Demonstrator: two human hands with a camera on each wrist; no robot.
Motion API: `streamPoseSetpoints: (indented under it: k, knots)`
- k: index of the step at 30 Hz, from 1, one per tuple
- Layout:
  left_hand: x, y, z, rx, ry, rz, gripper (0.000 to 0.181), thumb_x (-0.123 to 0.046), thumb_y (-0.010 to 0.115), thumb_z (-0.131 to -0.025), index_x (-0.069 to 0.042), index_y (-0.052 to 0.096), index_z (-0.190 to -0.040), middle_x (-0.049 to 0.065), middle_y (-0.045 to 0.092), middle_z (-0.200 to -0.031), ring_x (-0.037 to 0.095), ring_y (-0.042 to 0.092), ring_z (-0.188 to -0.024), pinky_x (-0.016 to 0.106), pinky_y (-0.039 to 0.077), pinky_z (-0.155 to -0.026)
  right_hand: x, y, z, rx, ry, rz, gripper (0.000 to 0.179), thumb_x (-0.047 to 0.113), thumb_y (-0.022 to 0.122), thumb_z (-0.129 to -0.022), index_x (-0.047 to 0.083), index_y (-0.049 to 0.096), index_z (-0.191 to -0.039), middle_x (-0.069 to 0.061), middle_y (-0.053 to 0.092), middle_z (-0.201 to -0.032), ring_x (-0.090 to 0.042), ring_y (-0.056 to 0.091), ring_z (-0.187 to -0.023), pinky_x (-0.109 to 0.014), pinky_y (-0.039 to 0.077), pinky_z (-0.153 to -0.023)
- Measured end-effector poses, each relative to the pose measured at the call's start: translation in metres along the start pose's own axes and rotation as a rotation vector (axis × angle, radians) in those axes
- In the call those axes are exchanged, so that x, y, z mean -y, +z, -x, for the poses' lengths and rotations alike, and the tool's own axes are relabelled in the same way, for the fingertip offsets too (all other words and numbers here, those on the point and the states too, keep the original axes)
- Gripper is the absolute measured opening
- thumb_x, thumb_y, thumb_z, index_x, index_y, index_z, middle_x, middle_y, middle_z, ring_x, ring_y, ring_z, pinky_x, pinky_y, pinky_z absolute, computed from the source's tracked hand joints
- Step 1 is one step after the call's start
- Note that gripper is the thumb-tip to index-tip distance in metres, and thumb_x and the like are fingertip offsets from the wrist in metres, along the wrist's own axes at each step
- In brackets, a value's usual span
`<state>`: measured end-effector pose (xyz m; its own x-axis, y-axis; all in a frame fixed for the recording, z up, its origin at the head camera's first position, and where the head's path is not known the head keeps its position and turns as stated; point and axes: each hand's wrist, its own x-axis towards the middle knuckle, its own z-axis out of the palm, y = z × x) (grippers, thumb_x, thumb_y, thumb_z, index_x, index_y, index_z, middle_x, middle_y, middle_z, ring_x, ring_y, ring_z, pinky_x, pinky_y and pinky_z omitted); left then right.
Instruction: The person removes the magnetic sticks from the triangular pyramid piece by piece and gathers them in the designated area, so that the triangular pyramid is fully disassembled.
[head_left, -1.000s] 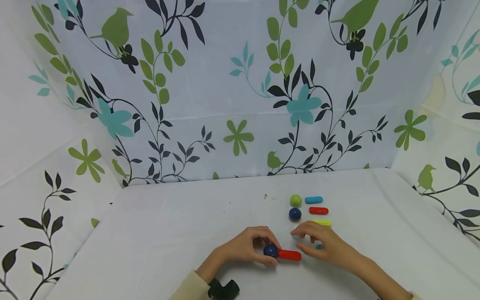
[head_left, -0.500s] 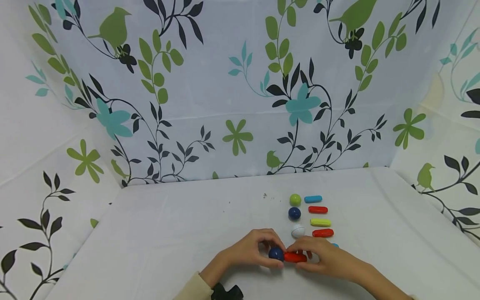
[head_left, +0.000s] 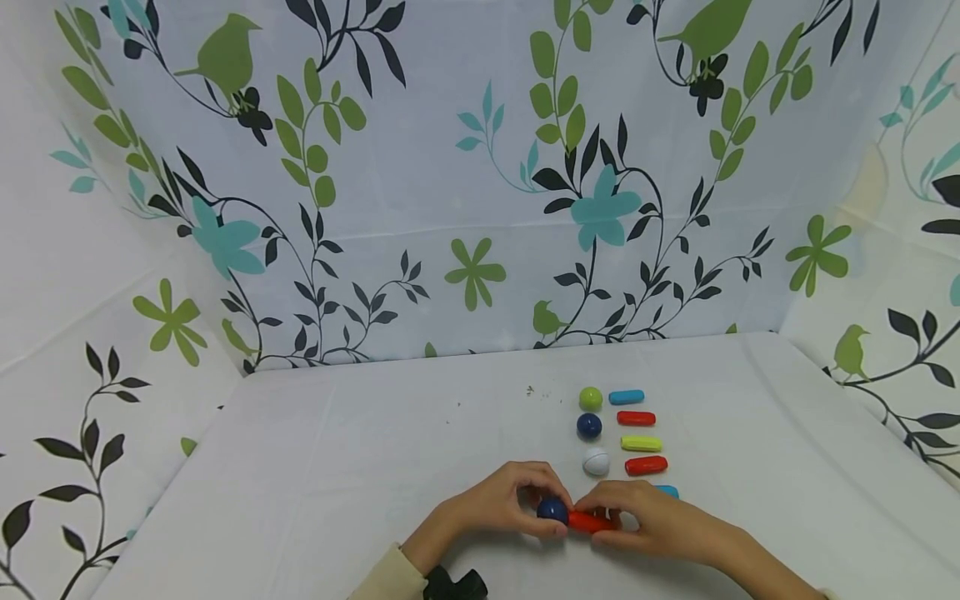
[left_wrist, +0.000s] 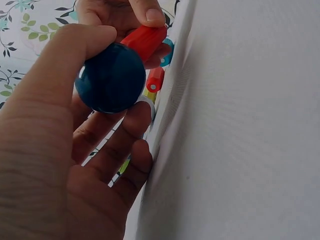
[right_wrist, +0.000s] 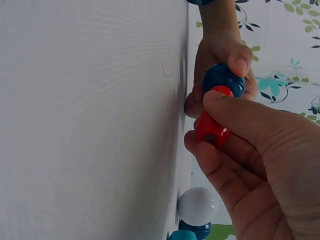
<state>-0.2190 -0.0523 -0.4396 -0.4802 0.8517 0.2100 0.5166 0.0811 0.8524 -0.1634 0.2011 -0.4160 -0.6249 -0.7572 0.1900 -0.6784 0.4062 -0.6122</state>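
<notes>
My left hand (head_left: 510,502) grips a dark blue ball (left_wrist: 111,78) between thumb and fingers, low over the white table. From the right, my right hand (head_left: 651,518) pinches a short red stick (right_wrist: 212,128) between thumb and fingers. The stick's near end meets the side of the ball, so the two form one line between my hands. In the right wrist view the stick's free end shows a small dark round spot. Part of the stick is hidden behind my right thumb and fingers.
Behind my hands stand a green ball (head_left: 590,398), another dark blue ball (head_left: 588,427) and a white ball (head_left: 596,462). Beside them lie a yellow stick (head_left: 641,444), blue sticks (head_left: 626,397) and more red sticks (head_left: 646,466). A patterned cloth (head_left: 420,208) hangs behind the white table (head_left: 337,467).
My right hand has come in from the right and taken hold of the red stick. The left hand, with the ball, has shifted slightly right. The white ball is now uncovered.
</notes>
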Motion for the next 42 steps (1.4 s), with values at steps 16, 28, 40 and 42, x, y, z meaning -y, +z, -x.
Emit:
streamPoseSetpoints:
  k: [16, 28, 40, 42]
  knots:
    - [0.003, -0.003, 0.003, 0.027, 0.015, -0.013, 0.022, -0.010, 0.076, -0.084, -0.007, 0.071, -0.105, 0.001, 0.065, -0.102, -0.002, 0.050, -0.087, 0.019, 0.049, -0.077, -0.007, -0.007, 0.019, -0.010, 0.030, 0.026, 0.027, 0.029, 0.066, -0.094, 0.015, 0.068, -0.117, 0.008, 0.066, -0.104, -0.003, 0.056, -0.089, -0.020, 0.053, -0.078]
    - [0.004, -0.003, 0.004, 0.028, 0.018, -0.024, 0.023, -0.011, 0.077, -0.084, -0.009, 0.071, -0.106, 0.001, 0.065, -0.101, -0.002, 0.049, -0.086, 0.018, 0.047, -0.075, -0.021, -0.020, 0.047, -0.039, 0.059, 0.031, 0.026, 0.027, 0.068, -0.093, 0.015, 0.067, -0.117, 0.002, 0.066, -0.110, -0.005, 0.055, -0.091, -0.019, 0.052, -0.076]
    - [0.007, 0.000, 0.002, 0.043, 0.024, -0.017, 0.025, -0.009, 0.076, -0.084, -0.009, 0.070, -0.108, 0.002, 0.064, -0.103, -0.001, 0.047, -0.085, 0.016, 0.044, -0.074, -0.029, -0.031, 0.060, 0.012, 0.039, 0.026, 0.021, 0.019, 0.070, -0.091, 0.015, 0.067, -0.110, 0.009, 0.062, -0.096, -0.002, 0.052, -0.081, -0.019, 0.048, -0.065]
    - [0.006, 0.000, 0.001, 0.044, 0.021, -0.009, 0.026, -0.009, 0.076, -0.084, -0.008, 0.070, -0.109, 0.003, 0.064, -0.103, -0.001, 0.047, -0.085, 0.016, 0.044, -0.074, -0.030, -0.033, 0.062, 0.020, 0.044, 0.030, 0.020, 0.018, 0.071, -0.090, 0.014, 0.067, -0.109, 0.009, 0.061, -0.094, -0.001, 0.052, -0.079, -0.019, 0.047, -0.064]
